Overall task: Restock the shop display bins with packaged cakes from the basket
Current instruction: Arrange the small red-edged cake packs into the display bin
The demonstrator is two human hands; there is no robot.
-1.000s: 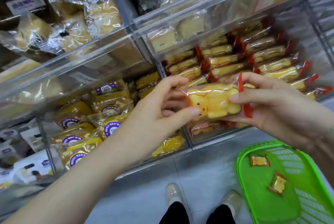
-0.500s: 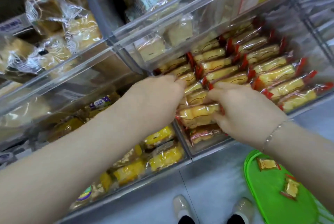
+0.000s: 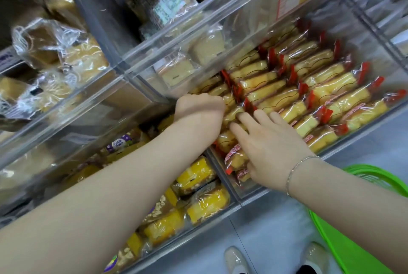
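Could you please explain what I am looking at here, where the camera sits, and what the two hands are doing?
No machine here: a person wears one camera on the head, looking down at their own arms. The left hand and right hand both reach into a clear display bin filled with rows of red-edged packaged cakes. The right fingers lie fairly straight on the packets; the left fingers are hidden. A neighbouring bin holds yellow cakes. The green basket sits on the floor at lower right.
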